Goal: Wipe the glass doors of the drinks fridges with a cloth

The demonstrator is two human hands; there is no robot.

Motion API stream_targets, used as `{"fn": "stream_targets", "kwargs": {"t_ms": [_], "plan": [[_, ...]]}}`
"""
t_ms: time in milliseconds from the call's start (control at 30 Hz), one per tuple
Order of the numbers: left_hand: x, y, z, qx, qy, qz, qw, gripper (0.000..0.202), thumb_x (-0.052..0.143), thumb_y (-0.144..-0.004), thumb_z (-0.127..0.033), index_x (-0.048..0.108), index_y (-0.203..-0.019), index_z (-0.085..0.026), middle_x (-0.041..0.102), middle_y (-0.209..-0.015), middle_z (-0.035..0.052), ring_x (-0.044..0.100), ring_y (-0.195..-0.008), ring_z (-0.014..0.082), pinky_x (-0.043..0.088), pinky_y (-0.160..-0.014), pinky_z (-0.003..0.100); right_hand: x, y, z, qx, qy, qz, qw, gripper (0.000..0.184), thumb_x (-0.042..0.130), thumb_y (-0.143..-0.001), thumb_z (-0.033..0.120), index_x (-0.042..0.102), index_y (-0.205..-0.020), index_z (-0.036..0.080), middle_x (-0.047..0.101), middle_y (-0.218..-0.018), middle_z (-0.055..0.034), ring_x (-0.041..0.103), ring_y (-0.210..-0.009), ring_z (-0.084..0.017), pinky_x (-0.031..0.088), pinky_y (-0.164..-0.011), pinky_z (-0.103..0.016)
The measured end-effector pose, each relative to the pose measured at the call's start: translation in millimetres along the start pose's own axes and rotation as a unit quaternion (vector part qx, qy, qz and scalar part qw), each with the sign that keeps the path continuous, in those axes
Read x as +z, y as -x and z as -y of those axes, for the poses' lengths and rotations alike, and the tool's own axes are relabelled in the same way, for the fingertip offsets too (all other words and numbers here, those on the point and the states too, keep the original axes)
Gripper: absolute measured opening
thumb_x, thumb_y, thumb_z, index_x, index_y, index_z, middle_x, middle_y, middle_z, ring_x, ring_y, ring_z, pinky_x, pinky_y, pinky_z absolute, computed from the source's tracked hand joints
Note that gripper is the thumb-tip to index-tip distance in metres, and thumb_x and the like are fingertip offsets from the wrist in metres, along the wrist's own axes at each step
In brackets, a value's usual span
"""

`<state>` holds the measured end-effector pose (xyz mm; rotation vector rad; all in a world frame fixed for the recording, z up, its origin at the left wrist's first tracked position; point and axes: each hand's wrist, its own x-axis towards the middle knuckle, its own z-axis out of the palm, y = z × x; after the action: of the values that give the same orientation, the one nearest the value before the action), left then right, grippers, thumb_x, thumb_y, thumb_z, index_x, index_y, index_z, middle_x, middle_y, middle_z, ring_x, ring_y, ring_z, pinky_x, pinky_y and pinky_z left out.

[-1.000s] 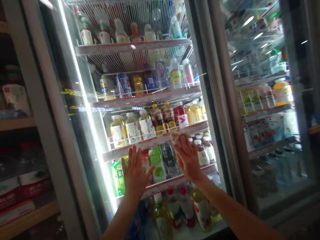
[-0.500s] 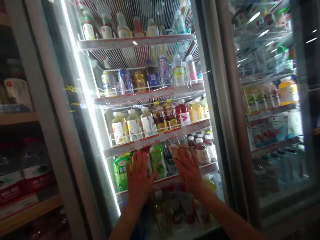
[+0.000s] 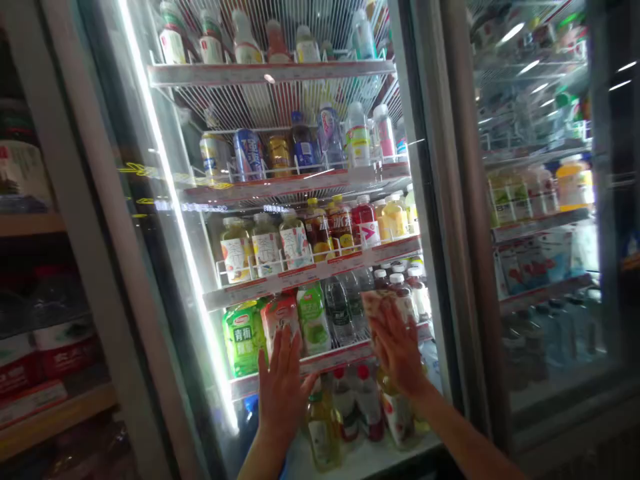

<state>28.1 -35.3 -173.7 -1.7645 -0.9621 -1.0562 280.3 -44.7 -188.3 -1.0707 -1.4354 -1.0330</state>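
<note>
My left hand (image 3: 281,383) lies with its palm toward the glass door (image 3: 434,220) of a lit drinks fridge, fingers stretched out and apart, holding nothing. Behind its fingertips, through the glass, show a red pouch (image 3: 283,319) and a green pouch (image 3: 245,339). Under my right hand (image 3: 399,352) a pale pinkish cloth (image 3: 371,303) is pressed flat to the glass. Its upper left part sticks out past the fingers; the rest is covered by the hand. Dark-capped bottles (image 3: 401,293) stand behind the glass near that hand.
Shelves of bottles and cans fill the fridge, among them a blue can (image 3: 249,155) and a red-drink bottle (image 3: 366,221). A second glass-door fridge (image 3: 540,267) stands at the right. Wooden shelves (image 3: 57,417) with packed drinks are at the left.
My right hand has moved right with the cloth, slightly lower. My left hand has slid down a little, uncovering more of the red pouch. The view has shifted slightly.
</note>
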Motion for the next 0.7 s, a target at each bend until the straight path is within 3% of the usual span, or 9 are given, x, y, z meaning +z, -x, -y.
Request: {"fn": "stream_targets", "kwargs": {"t_ms": [133, 233, 300, 367, 467, 567, 633, 700], "plan": [[0.6, 8.9, -2.7, -0.008, 0.003, 0.005, 1.000, 0.073, 0.049, -0.086, -0.038, 0.013, -0.146, -0.017, 0.037, -0.143, 0.0153, 0.025, -0.137, 0.0257, 0.013, -0.113, 0.049, -12.4, 23.6, -43.7, 0.112, 0.086, -0.036, 0.989, 0.048, 0.043, -0.089, 0.020, 0.042, -0.136, 0.024, 0.025, -0.150, -0.0127, 0.032, -0.134, -0.030, 0.027, -0.105, -0.055], [-0.6, 8.8, -4.4, -0.012, -0.010, 0.010, 1.000, 0.073, 0.050, -0.086, -0.038, 0.013, -0.145, -0.016, 0.036, -0.143, 0.0156, 0.024, -0.137, 0.0257, 0.014, -0.113, 0.049, -7.7, 41.4, -21.4, 0.097, 0.058, -0.007, 0.994, 0.053, 0.043, -0.088, 0.018, 0.035, -0.140, 0.022, 0.016, -0.152, -0.0126, 0.024, -0.137, -0.031, 0.031, -0.104, -0.054], [-1.5, 9.2, -3.9, -0.003, -0.017, 0.004, 1.000, 0.073, 0.049, -0.086, -0.039, 0.015, -0.145, -0.014, 0.036, -0.143, 0.0168, 0.020, -0.139, 0.0253, 0.012, -0.113, 0.049, -1.9, 51.6, 3.7, 0.045, 0.021, 0.027, 0.998, 0.055, 0.043, -0.086, 0.014, 0.036, -0.140, 0.024, 0.017, -0.152, -0.0092, 0.022, -0.138, -0.029, 0.029, -0.106, -0.051], [-2.5, 10.5, -2.3, 0.010, -0.021, -0.002, 1.000, 0.071, 0.048, -0.086, -0.038, 0.016, -0.145, -0.012, 0.038, -0.142, 0.0181, 0.017, -0.139, 0.0244, 0.010, -0.113, 0.049, -0.6, 58.6, 10.7, -0.001, 0.002, 0.062, 0.998, 0.056, 0.042, -0.085, 0.012, 0.037, -0.139, 0.027, 0.022, -0.151, -0.0066, 0.025, -0.138, -0.027, 0.026, -0.109, -0.050], [-2.9, 13.4, -0.9, 0.015, -0.025, 0.003, 1.000, 0.069, 0.048, -0.086, -0.036, 0.018, -0.144, -0.012, 0.039, -0.141, 0.0181, 0.017, -0.139, 0.0236, 0.009, -0.114, 0.049, -10.3, 64.6, -25.4, 0.029, 0.041, 0.042, 0.998, 0.057, 0.042, -0.085, 0.013, 0.034, -0.140, 0.029, 0.025, -0.150, -0.0073, 0.031, -0.135, -0.028, 0.025, -0.109, -0.053], [-1.4, 15.7, -3.2, 0.007, -0.017, 0.004, 1.000, 0.068, 0.047, -0.087, -0.035, 0.020, -0.144, -0.012, 0.039, -0.141, 0.0183, 0.016, -0.140, 0.0235, 0.009, -0.114, 0.048, -20.4, 66.6, -63.4, 0.111, 0.087, -0.014, 0.990, 0.060, 0.041, -0.087, 0.018, 0.025, -0.145, 0.026, 0.016, -0.152, -0.0114, 0.030, -0.134, -0.032, 0.035, -0.101, -0.054], [0.3, 16.9, -5.5, -0.004, -0.009, 0.000, 1.000, 0.067, 0.046, -0.087, -0.036, 0.020, -0.144, -0.012, 0.038, -0.142, 0.0185, 0.016, -0.139, 0.0242, 0.008, -0.114, 0.048, -18.7, 67.3, -54.7, 0.126, 0.082, -0.010, 0.989, 0.064, 0.041, -0.087, 0.017, 0.018, -0.146, 0.023, 0.010, -0.153, -0.0130, 0.025, -0.136, -0.035, 0.039, -0.097, -0.054], [1.3, 18.5, -6.0, -0.010, -0.001, 0.001, 1.000, 0.067, 0.046, -0.087, -0.038, 0.020, -0.144, -0.013, 0.037, -0.142, 0.0174, 0.020, -0.139, 0.0251, 0.009, -0.114, 0.049, -10.1, 67.8, -19.2, 0.106, 0.055, 0.017, 0.993, 0.067, 0.042, -0.086, 0.014, 0.013, -0.147, 0.022, 0.008, -0.153, -0.0131, 0.020, -0.138, -0.034, 0.037, -0.098, -0.055]]}}
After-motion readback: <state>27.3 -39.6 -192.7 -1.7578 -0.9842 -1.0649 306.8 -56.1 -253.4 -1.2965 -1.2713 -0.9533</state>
